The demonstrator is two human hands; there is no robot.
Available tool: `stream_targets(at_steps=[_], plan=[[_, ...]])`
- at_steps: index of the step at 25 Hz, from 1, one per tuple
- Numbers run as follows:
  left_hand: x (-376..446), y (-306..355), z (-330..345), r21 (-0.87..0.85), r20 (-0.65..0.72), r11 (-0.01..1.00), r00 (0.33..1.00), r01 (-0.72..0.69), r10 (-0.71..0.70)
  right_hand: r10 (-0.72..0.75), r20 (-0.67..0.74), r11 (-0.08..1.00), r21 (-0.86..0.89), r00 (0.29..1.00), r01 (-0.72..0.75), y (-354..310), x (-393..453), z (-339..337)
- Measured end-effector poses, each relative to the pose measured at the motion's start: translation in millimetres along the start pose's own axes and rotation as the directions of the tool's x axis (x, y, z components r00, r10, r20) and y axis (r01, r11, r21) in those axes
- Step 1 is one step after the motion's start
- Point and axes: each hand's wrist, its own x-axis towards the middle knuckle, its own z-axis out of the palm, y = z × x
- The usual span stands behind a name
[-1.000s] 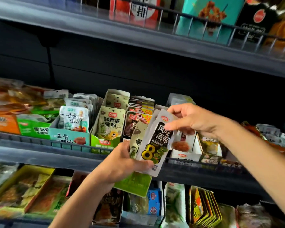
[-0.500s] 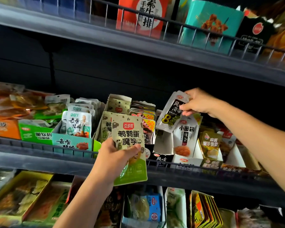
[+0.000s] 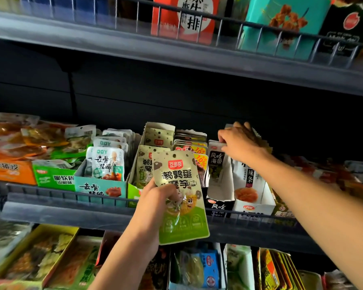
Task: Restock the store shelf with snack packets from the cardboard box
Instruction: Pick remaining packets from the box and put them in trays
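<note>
My left hand (image 3: 155, 204) grips a beige-and-green snack packet (image 3: 181, 193) upright in front of the middle shelf rail (image 3: 50, 193). Behind it stands a green display carton (image 3: 155, 143) of the same packets. My right hand (image 3: 239, 143) reaches into the black-and-white display carton (image 3: 220, 195) and pinches the top of a black-and-white kelp packet (image 3: 216, 162) that stands inside it. The cardboard box is out of sight.
More display cartons line the middle shelf: a teal one (image 3: 101, 187), a green one (image 3: 52, 176), an orange one (image 3: 8, 170), and a white one (image 3: 252, 185) to the right. The upper shelf (image 3: 176, 53) holds boxes behind a wire rail. Trays (image 3: 40, 254) of snacks fill the lower shelf.
My right hand carried the kelp packet up from my left hand, then down into the black-and-white carton. My left hand now holds only the beige-and-green packet and has risen slightly.
</note>
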Motion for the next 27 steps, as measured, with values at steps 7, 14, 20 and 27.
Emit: stream_targets(at_steps=[7,14,20,27], plan=[[14.7,-12.7,8.8,-0.046,0.129,0.997,0.989,-0.06,0.066,0.129,-0.442,0.949,0.315,0.888,0.019,1.9,-19.1,11.8],[5.8,-22.0,31.9,0.089,0.22,0.977,0.96,-0.196,0.172,-0.155,0.31,0.089,0.95,0.938,-0.299,-15.0,-114.4,-14.6],[7.0,3.7,-26.4,0.512,-0.205,0.786,0.839,-0.347,0.504,0.17,0.133,-0.195,0.976,0.976,-0.099,-52.8,-66.1,-33.2],[19.2,-16.5,-78.8,0.954,0.098,0.211,0.886,-0.214,0.453,-0.001,0.22,0.622,0.764,0.976,-0.171,-149.6,-28.9,-7.0]])
